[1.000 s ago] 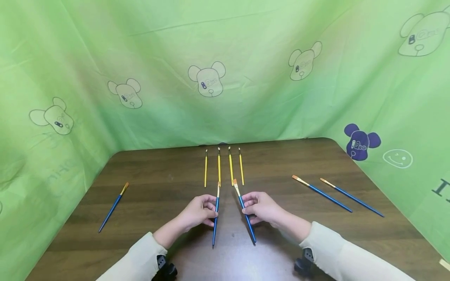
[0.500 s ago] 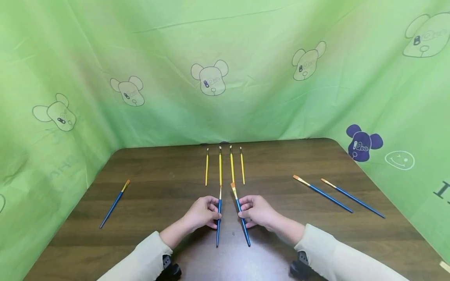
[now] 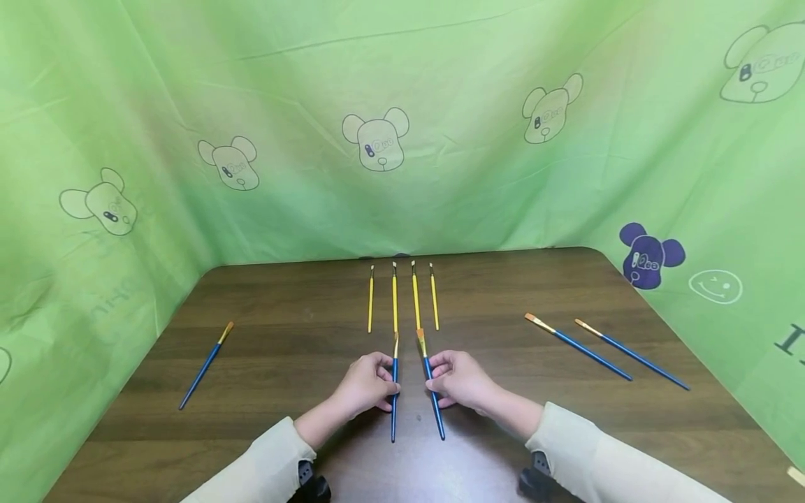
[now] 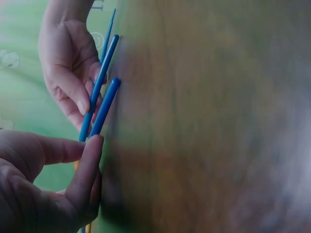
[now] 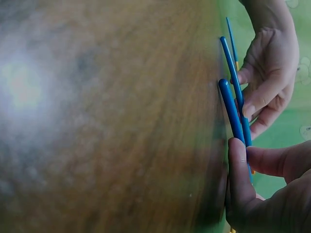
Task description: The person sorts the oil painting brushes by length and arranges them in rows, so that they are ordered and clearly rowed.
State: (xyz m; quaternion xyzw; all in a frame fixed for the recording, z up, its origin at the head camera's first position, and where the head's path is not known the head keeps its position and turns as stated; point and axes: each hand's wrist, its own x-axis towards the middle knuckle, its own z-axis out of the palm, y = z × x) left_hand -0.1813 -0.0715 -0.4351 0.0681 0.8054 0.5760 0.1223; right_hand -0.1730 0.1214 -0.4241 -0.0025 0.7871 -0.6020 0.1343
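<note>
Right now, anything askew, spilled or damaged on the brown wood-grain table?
No spill or damage visible. Askew: three slim blue-handled, orange-tipped paintbrushes lie slanted at the sides, unlike the neat row of four thin yellow-handled tools. The blue brush in the right hand also slants; the left hand holds one straighter.
</note>
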